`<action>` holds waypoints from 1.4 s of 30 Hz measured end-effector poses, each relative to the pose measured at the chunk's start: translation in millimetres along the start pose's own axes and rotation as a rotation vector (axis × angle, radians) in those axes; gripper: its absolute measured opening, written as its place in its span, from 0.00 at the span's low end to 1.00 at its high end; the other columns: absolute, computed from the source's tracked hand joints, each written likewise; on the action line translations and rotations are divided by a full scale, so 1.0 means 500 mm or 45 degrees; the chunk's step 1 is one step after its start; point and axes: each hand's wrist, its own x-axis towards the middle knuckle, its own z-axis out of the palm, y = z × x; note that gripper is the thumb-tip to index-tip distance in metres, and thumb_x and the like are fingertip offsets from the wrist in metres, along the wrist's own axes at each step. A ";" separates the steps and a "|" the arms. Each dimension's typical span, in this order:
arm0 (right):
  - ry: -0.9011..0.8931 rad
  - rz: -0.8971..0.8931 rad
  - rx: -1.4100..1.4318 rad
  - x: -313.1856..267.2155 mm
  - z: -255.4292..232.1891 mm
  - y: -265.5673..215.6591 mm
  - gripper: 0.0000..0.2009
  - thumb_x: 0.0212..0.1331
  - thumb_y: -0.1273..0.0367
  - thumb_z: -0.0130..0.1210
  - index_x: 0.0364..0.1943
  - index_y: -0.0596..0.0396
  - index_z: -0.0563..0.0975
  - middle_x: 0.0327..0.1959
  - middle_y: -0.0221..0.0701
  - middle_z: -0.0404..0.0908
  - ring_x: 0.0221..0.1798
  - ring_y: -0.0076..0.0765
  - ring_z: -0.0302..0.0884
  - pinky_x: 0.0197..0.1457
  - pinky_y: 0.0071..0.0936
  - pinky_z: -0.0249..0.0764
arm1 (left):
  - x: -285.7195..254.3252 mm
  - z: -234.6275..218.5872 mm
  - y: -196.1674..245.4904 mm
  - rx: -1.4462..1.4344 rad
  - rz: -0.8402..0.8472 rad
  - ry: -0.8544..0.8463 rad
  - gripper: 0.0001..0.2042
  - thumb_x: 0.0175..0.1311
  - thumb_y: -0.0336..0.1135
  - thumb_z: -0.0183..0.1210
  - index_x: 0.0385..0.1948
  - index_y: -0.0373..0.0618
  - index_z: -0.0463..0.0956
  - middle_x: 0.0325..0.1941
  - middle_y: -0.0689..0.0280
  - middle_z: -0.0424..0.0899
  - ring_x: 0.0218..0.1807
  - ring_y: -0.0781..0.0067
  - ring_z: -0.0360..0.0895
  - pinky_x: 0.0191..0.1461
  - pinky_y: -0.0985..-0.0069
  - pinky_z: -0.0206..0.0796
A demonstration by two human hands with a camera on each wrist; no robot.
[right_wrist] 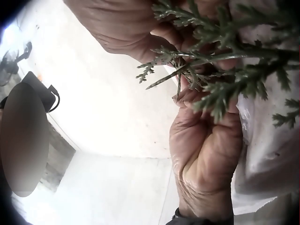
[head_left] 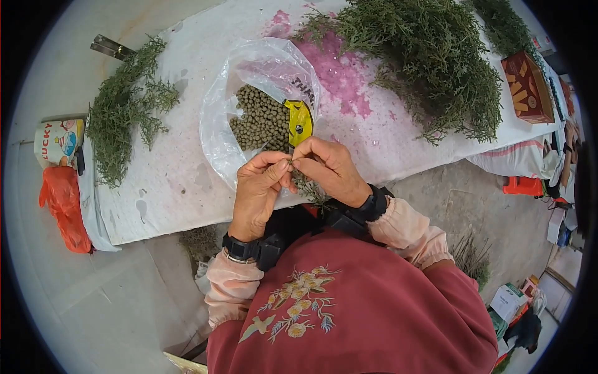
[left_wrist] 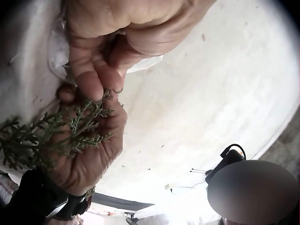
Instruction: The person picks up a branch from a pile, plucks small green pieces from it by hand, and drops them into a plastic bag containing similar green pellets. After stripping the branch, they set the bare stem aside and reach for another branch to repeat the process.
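Both hands meet over the near edge of the table (head_left: 168,199), fingertips together. My left hand (head_left: 256,193) pinches at the tip of a green conifer sprig (left_wrist: 70,133) with thumb and fingers. My right hand (head_left: 333,169) pinches close beside it, with the leafy part of the sprig hanging under that palm. In the right wrist view a thin bare stem end (right_wrist: 161,80) sticks out between the hands. Just beyond the fingers lies an open clear plastic bag (head_left: 218,103) of round brown-green pellets (head_left: 258,118), with a yellow packet (head_left: 300,121) in it.
A large heap of green branches (head_left: 430,56) covers the table's far right, beside a red box (head_left: 528,87). A smaller bunch of branches (head_left: 128,112) lies at the left. Past the left edge are a red plastic bag (head_left: 65,209) and a LUCKY-printed container (head_left: 59,143).
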 end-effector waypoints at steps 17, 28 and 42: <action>0.049 -0.043 0.079 -0.004 -0.010 -0.009 0.03 0.60 0.74 0.48 0.33 0.60 0.72 0.27 0.24 0.73 0.27 0.13 0.66 0.29 0.15 0.64 | 0.002 0.016 0.003 0.117 0.112 -0.002 0.10 0.59 0.25 0.55 0.42 0.35 0.74 0.29 0.62 0.78 0.24 0.80 0.72 0.26 0.78 0.68; 0.021 -0.149 -0.203 -0.033 -0.011 -0.151 0.05 0.62 0.74 0.49 0.38 0.60 0.71 0.34 0.25 0.73 0.37 0.16 0.69 0.40 0.17 0.67 | -0.058 0.102 0.031 0.548 0.044 -0.276 0.16 0.54 0.26 0.59 0.46 0.38 0.71 0.28 0.67 0.79 0.18 0.86 0.69 0.17 0.90 0.58; -0.408 -0.411 -1.359 0.107 -0.010 -0.268 0.09 0.50 0.74 0.57 0.37 0.57 0.75 0.39 0.35 0.75 0.33 0.34 0.76 0.34 0.28 0.72 | -0.122 -0.004 0.100 0.315 0.076 -0.229 0.06 0.52 0.23 0.58 0.32 0.37 0.77 0.25 0.68 0.79 0.20 0.86 0.71 0.19 0.88 0.62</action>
